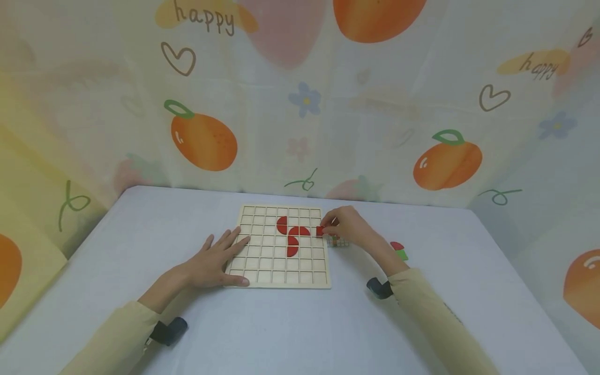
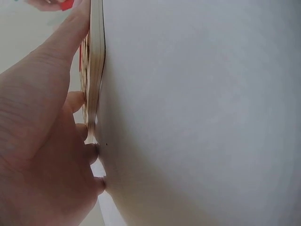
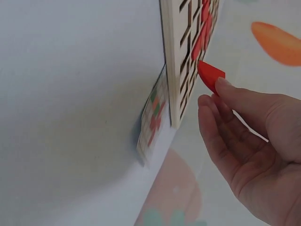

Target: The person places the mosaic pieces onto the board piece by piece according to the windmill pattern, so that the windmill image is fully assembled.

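While left hand (image 1: 211, 264) splays on board (image 1: 271, 263) | right hand (image 1: 350, 226) pinches red piece (image 3: 210, 76) | corner boardward, long axis unclear

A pale, softly folded cloth backdrop (image 1: 258, 99) rose behind and beside a table with a smooth white surface (image 1: 469, 281). Printed on the cloth were a glossy orange fruit with a green leaf at left (image 1: 204, 143), a matching fruit at right (image 1: 447, 166) and a larger orange fruit cut by the upper edge (image 1: 379, 20). Above the left fruit lay a brown outlined heart (image 1: 178, 55) and brown "happy" lettering on a yellow-orange smear (image 1: 204, 17). A blue five-petalled flower with a yellow centre (image 1: 305, 100) stood above a faint pink flower (image 1: 298, 149).
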Demonstrator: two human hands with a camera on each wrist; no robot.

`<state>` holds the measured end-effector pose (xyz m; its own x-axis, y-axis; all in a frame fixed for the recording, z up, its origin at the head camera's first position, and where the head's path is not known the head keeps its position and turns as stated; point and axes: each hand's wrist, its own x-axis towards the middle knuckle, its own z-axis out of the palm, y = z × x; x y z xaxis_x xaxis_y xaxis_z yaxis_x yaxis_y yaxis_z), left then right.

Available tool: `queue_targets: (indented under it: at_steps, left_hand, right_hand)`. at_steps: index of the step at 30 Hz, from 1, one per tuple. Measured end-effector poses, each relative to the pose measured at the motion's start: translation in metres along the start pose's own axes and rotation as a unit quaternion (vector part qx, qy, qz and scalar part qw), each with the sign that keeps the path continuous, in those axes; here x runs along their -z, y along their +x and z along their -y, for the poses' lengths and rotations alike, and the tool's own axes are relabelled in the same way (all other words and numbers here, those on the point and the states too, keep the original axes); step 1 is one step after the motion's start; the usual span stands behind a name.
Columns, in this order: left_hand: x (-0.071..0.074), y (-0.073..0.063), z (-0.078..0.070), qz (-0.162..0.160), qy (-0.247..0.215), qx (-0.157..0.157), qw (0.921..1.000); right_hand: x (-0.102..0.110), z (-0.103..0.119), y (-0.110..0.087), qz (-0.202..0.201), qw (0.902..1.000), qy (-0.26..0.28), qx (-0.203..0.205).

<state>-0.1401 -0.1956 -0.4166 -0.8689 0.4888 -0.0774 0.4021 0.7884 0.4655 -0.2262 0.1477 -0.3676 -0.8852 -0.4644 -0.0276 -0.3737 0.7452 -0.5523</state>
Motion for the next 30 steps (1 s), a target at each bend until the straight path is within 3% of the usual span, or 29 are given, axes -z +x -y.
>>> queue_targets:
  at_steps: [11,20,24,30]
  left_hand:
    - [0.002,-0.003,-0.001,-0.001,0.001,0.002,1.0000]
    - [0.002,-0.002,-0.002,0.003,0.000,0.004,1.0000]
    - [0.000,-0.001,-0.002,0.012,-0.002,0.006,0.9999]
    - [0.002,-0.001,-0.002,0.005,-0.001,0.005,1.0000]
  right_hand:
    - [-0.023,0.018,0.013,0.019,0.9987,0.031,0.034]
    - [-0.036,0.031,0.018,0.036,0.9939,0.098,0.037]
    - [-0.042,0.033,0.019,0.047,0.9936,0.095,0.039]
    - [-0.047,0.038,0.023,0.025,0.9964,0.050,0.063]
